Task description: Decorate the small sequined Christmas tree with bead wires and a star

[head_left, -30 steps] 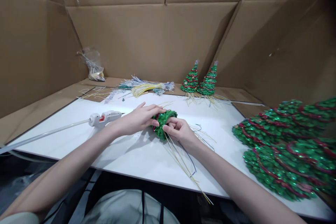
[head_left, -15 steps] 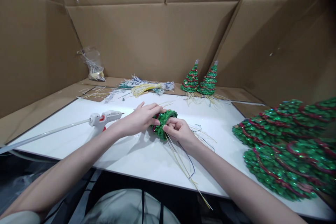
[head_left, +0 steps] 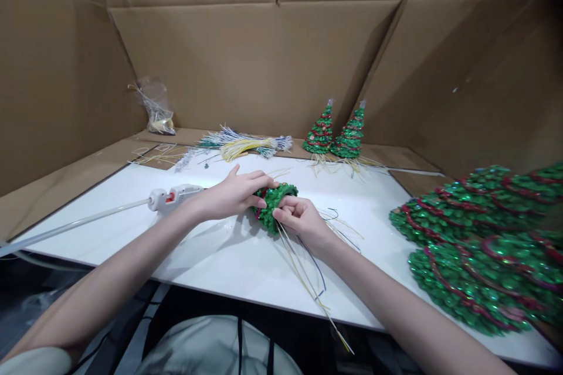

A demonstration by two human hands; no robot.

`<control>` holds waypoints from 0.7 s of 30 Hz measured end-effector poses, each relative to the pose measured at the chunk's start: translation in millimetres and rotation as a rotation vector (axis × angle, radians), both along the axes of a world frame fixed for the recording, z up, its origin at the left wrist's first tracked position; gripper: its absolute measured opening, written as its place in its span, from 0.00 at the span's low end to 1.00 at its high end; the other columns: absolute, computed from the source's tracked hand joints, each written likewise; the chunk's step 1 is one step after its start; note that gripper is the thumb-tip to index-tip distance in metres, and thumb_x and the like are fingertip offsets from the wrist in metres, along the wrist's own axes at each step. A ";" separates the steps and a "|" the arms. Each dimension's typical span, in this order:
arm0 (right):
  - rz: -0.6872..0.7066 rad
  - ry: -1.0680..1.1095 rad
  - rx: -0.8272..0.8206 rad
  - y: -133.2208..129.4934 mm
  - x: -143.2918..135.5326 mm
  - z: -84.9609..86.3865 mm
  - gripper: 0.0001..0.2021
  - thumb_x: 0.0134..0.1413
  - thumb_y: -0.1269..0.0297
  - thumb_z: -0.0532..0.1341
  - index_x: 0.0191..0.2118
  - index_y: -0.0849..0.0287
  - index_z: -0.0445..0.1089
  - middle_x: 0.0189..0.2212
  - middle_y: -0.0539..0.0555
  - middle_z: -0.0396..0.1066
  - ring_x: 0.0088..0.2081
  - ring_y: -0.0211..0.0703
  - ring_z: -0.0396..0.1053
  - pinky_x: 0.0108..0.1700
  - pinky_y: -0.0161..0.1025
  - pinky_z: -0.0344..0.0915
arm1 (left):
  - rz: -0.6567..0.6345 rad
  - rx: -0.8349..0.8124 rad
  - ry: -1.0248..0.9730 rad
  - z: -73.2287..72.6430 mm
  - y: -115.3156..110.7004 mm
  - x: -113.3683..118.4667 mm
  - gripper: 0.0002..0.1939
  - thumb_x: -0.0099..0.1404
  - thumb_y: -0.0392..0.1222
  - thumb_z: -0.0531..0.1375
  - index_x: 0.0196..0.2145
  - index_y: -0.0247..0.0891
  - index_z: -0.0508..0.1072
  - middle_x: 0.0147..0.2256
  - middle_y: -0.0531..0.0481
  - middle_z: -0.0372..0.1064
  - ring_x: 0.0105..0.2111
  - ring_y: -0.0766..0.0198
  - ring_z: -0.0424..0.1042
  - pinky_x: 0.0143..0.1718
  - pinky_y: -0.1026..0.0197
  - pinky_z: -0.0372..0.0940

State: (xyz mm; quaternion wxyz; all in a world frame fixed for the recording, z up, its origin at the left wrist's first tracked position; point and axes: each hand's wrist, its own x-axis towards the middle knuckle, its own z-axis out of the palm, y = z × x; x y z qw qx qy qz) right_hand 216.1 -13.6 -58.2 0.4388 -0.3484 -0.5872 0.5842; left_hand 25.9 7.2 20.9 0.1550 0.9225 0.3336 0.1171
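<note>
A small green artificial Christmas tree point(head_left: 269, 220) lies on its side over the white board, its base facing right. My left hand point(head_left: 235, 192) is closed around its body, thumb in front and fingers over the top. At the base rim is my right hand point(head_left: 302, 220), its thumb against the edge and the other fingers curled into the opening, where their tips are hidden. Thin yellow, white and dark blue wires point(head_left: 303, 272) trail from the base toward the board's front edge.
A hot glue gun point(head_left: 173, 198) with a long glue stick sits left. Wire bundles point(head_left: 246, 145) and a clear plastic bag point(head_left: 158, 108) lie behind. Two small decorated trees point(head_left: 319, 133) stand at the back; larger trees point(head_left: 475, 281) lie at right. Cardboard walls point(head_left: 246, 64) enclose the board.
My left wrist and forearm have risen slightly and now cover the glue gun's nozzle. Both hands keep their places on the tree.
</note>
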 end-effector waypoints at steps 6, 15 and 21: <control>0.012 0.025 -0.002 -0.8 0.2 1.5 0.19 0.41 0.51 0.68 0.23 0.60 0.62 0.14 0.40 0.42 0.16 0.27 0.39 0.18 0.33 0.35 | -0.002 0.075 0.092 7.4 1.0 5.2 0.13 0.66 0.33 0.54 0.48 0.41 0.63 0.49 0.47 0.67 0.47 0.58 0.68 0.59 0.39 0.38; 0.053 0.087 -0.022 -2.5 0.2 2.6 0.20 0.42 0.53 0.68 0.22 0.60 0.59 0.14 0.39 0.42 0.16 0.26 0.38 0.18 0.32 0.34 | 0.003 0.185 0.189 10.6 -3.4 10.0 0.11 0.66 0.32 0.54 0.46 0.38 0.62 0.47 0.47 0.67 0.45 0.57 0.70 0.59 0.34 0.35; 0.044 0.092 -0.012 -2.9 -0.2 2.8 0.21 0.41 0.52 0.69 0.21 0.59 0.58 0.13 0.39 0.42 0.15 0.26 0.38 0.18 0.32 0.34 | 0.001 0.261 0.272 10.8 -5.5 11.5 0.10 0.66 0.32 0.52 0.46 0.37 0.61 0.46 0.46 0.67 0.42 0.56 0.72 0.57 0.29 0.34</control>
